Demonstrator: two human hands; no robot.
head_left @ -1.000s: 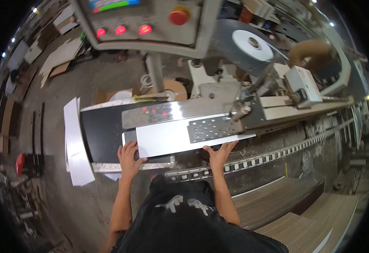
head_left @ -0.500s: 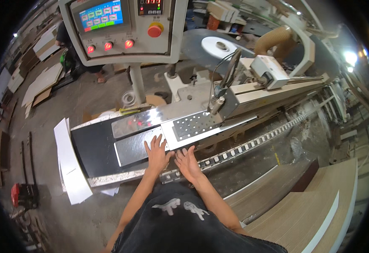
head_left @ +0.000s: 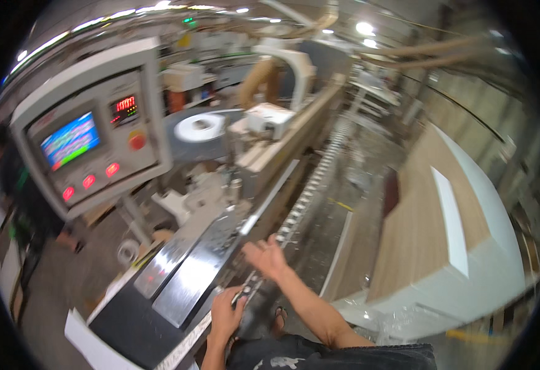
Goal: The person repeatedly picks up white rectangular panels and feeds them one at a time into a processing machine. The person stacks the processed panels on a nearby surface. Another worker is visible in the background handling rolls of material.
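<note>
The right hand (head_left: 265, 258) is loosely open, nothing seen in it; the left hand (head_left: 224, 313) curls by the bench (head_left: 128, 327), its hold unclear. Above them, mid-frame, a white board (head_left: 270, 200) lies along the machine (head_left: 262, 165). It looks light, stiff and slippery, best taken by its long edges.
</note>
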